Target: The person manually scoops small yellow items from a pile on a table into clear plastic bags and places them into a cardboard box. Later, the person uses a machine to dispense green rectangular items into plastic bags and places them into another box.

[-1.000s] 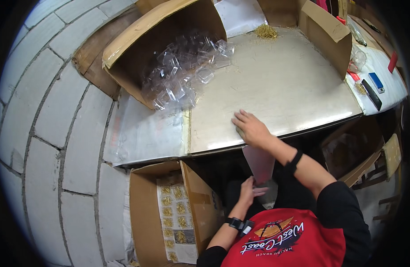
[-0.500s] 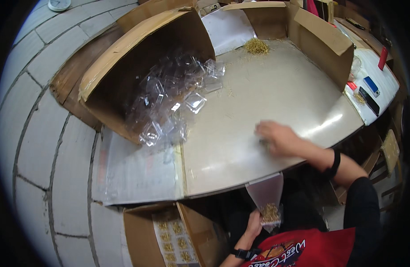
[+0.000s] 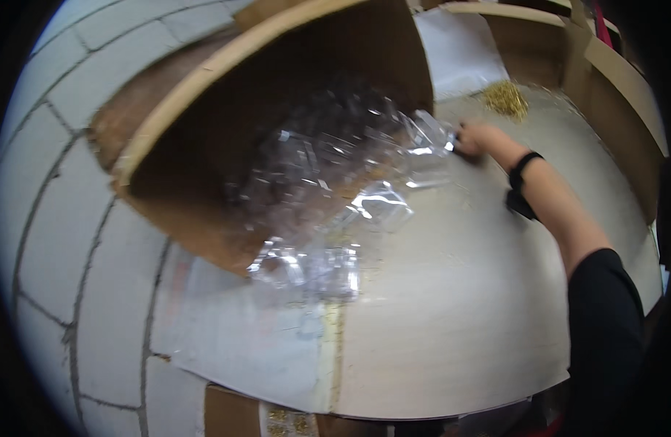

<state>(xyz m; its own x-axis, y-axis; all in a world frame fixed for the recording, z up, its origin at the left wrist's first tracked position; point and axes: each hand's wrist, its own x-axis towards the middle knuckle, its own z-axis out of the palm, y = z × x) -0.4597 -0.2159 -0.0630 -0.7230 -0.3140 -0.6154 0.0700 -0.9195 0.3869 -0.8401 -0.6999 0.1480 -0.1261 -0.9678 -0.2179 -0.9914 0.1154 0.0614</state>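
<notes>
My right hand [image 3: 476, 139] is at the end of my outstretched arm, over the far middle of the table. Its fingers look curled but are smeared by motion. Right at the fingertips lies a clear plastic box [image 3: 427, 135], on the right edge of a heap of similar boxes [image 3: 306, 167]; whether I grip it or only reach it cannot be told. Behind the hand sits a small pile of golden, straw-like pieces [image 3: 505, 100]. My left hand is out of view.
A large cardboard box [image 3: 182, 95] lies on its side around the heap, opening toward the table [image 3: 452, 313]. Cardboard walls [image 3: 620, 109] edge the far right. Below the near edge, a box [image 3: 230, 411] holds a sheet of small golden bundles [image 3: 288, 421].
My right hand has moved from the near middle of the table away to the plastic boxes. The view has shifted left and closer, and my left hand with its golden-filled tray has left it.
</notes>
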